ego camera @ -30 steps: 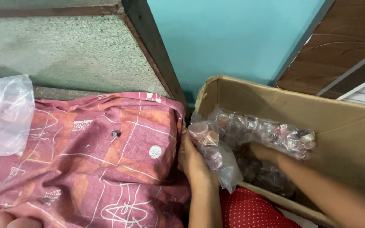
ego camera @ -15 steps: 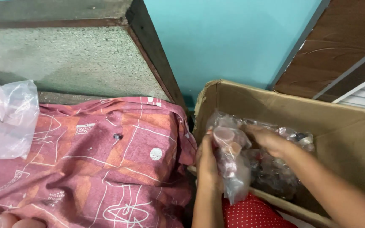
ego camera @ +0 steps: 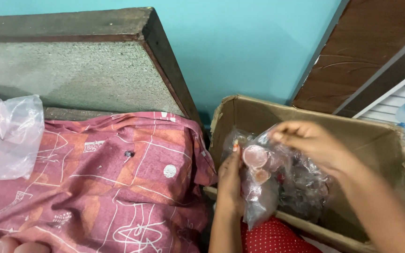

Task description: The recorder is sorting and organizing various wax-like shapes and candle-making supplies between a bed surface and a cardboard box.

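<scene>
At the lower centre my left hand (ego camera: 229,180) and right hand (ego camera: 312,140) grip one clear packet (ego camera: 258,187), lifted above the cardboard box (ego camera: 352,136), where more packets remain.

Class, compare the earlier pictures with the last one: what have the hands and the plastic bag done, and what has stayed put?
The bag of small round pieces has come up out of the box, turning from lying across it to hanging upright. The right hand moved from inside the box to pinch the bag's top; the left hand keeps its hold. The box, pink cloth and empty bag stayed.
</scene>
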